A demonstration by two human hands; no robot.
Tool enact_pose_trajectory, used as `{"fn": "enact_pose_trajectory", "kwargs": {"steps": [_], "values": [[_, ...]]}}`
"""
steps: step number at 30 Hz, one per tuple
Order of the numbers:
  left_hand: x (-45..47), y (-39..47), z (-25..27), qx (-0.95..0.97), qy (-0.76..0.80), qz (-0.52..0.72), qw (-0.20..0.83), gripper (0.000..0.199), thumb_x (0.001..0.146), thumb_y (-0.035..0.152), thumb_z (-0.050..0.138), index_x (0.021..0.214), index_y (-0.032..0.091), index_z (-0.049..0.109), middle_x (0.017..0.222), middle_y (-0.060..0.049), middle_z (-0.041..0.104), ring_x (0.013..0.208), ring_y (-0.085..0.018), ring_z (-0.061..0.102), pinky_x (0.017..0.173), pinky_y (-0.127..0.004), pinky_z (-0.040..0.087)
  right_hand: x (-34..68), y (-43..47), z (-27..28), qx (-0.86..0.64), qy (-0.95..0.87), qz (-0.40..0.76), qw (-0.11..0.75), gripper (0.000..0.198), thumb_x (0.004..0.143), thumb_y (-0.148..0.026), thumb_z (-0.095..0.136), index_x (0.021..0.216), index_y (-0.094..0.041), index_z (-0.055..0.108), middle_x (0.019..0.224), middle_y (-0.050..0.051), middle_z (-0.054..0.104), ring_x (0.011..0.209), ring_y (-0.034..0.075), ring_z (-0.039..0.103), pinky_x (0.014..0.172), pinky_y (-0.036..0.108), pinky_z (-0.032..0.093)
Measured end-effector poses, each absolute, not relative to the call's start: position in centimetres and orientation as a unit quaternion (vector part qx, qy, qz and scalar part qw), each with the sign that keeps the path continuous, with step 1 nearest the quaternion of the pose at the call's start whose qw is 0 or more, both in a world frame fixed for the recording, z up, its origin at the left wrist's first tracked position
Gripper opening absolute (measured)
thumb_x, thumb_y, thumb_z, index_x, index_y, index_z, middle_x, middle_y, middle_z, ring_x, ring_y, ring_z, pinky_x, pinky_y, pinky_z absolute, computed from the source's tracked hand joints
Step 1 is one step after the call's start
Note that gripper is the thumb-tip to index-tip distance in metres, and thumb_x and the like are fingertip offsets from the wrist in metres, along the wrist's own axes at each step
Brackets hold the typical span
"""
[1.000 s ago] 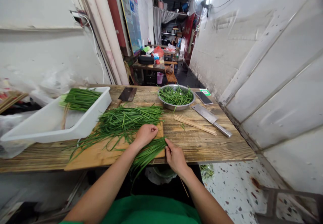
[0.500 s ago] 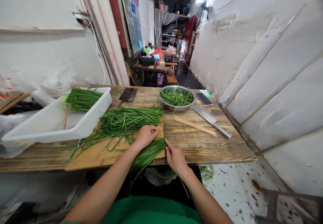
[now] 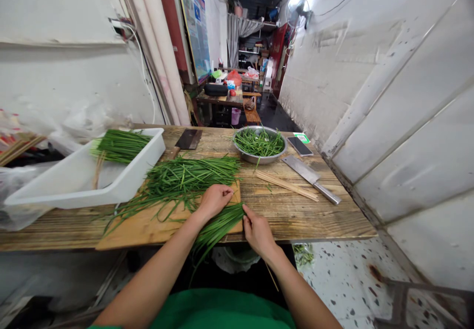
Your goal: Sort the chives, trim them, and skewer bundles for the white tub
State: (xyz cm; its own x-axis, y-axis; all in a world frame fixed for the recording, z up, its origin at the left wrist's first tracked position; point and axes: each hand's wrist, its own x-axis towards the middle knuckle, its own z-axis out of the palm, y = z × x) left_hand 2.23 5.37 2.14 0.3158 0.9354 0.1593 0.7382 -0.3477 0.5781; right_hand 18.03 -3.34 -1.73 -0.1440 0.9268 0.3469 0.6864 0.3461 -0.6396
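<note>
Far left: white plastic tray (image 3: 122, 186) sits on the wooden table (image 3: 296, 215), w/ a bunch of green chives (image 3: 120, 145) lying in its far end and a few bamboo sticks beside them. Next right, a wooden cutting board (image 3: 144, 227) lies at the table's near edge, carrying a big loose chive pile (image 3: 185, 175) spread across it; a dark cleaver (image 3: 188, 139) rests just behind that pile. Left hand (image 3: 214, 199) is curled knuckles-up, fingers closed down onto a small chive bundle (image 3: 218, 225), pressing it at the board's near right corner; bundle's tails hang off the table edge toward the person's green apron. Right hand (image 3: 258, 231) touches the bundle's cut end from the right, fingers bent and pinching at the tips, thumb side up; a thin skewer seems to run under the wrist, can't tell if it's gripped. Further right, mid-table: metal bowl (image 3: 258, 157) w/ more chives inside, then loose bamboo skewers (image 3: 286, 184), a second cleaver (image 3: 310, 177) w/ steel handle, and a phone (image 3: 299, 145) near the far right edge.
</note>
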Motion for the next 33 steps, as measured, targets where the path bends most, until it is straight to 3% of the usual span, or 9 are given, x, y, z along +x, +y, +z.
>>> {"fn": "enact_pose_trajectory", "kwargs": {"steps": [8, 13, 19, 25, 30, 33], "values": [[1.8, 5.4, 2.2, 0.804, 0.487, 0.235, 0.249, 0.024, 0.077, 0.029, 0.048, 0.082, 0.018, 0.068, 0.075, -0.001, 0.067, 0.067, -0.014, 0.057, 0.061, -0.021, 0.038, 18.0, -3.4, -1.7, -0.55, -0.732, 0.171, 0.364, 0.039, 0.081, -0.014, 0.036, 0.116, -0.007, 0.053, 0.095, 0.014, 0.066, 0.081, 0.02, 0.064, 0.073, 0.029, 0.05], [1.4, 4.9, 3.6, 0.873, 0.347, 0.174, 0.296, 0.022, 0.078, 0.029, 0.048, 0.08, 0.019, 0.068, 0.075, 0.0, 0.066, 0.07, -0.012, 0.057, 0.067, -0.02, 0.038, 18.0, -3.5, -2.0, -0.553, -0.719, 0.185, 0.377, 0.046, 0.082, -0.016, 0.037, 0.127, -0.009, 0.04, 0.084, 0.01, 0.068, 0.07, 0.019, 0.065, 0.066, 0.028, 0.051], [-1.4, 6.0, 4.5, 0.825, 0.478, 0.278, 0.116, 0.025, 0.081, 0.033, 0.047, 0.082, 0.018, 0.066, 0.076, -0.003, 0.061, 0.073, -0.014, 0.052, 0.069, -0.024, 0.039, 18.0, -3.6, -2.3, -0.552, -0.716, 0.18, 0.387, 0.043, 0.083, -0.018, 0.036, 0.125, -0.01, 0.043, 0.089, 0.011, 0.067, 0.079, 0.02, 0.064, 0.071, 0.029, 0.05], [-0.8, 7.2, 4.7, 0.891, 0.417, 0.174, -0.05, 0.018, 0.08, 0.022, 0.048, 0.086, 0.019, 0.065, 0.077, -0.005, 0.055, 0.077, -0.017, 0.046, 0.069, -0.028, 0.036, 18.0, -3.7, -2.5, -0.553, -0.717, 0.176, 0.386, 0.041, 0.083, -0.018, 0.036, 0.123, -0.012, 0.046, 0.092, 0.01, 0.067, 0.083, 0.02, 0.064, 0.074, 0.03, 0.05], [0.8, 7.4, 5.3, 0.908, 0.394, 0.113, -0.084, 0.016, 0.077, 0.019, 0.051, 0.067, 0.017, 0.064, 0.077, -0.006, 0.051, 0.078, -0.019, 0.044, 0.067, -0.03, 0.032, 18.0, -3.7, -2.4, -0.552, -0.716, 0.17, 0.392, 0.041, 0.082, -0.018, 0.038, 0.121, -0.012, 0.048, 0.093, 0.011, 0.067, 0.083, 0.02, 0.064, 0.074, 0.029, 0.05], [1.0, 7.1, 5.3, 0.908, 0.396, 0.122, -0.062, 0.015, 0.077, 0.021, 0.051, 0.069, 0.017, 0.063, 0.08, -0.006, 0.052, 0.08, -0.018, 0.044, 0.068, -0.031, 0.031, 18.0, -3.7, -2.3, -0.552, -0.715, 0.173, 0.392, 0.041, 0.082, -0.017, 0.038, 0.121, -0.013, 0.048, 0.094, 0.01, 0.067, 0.082, 0.019, 0.064, 0.074, 0.029, 0.05]]}}
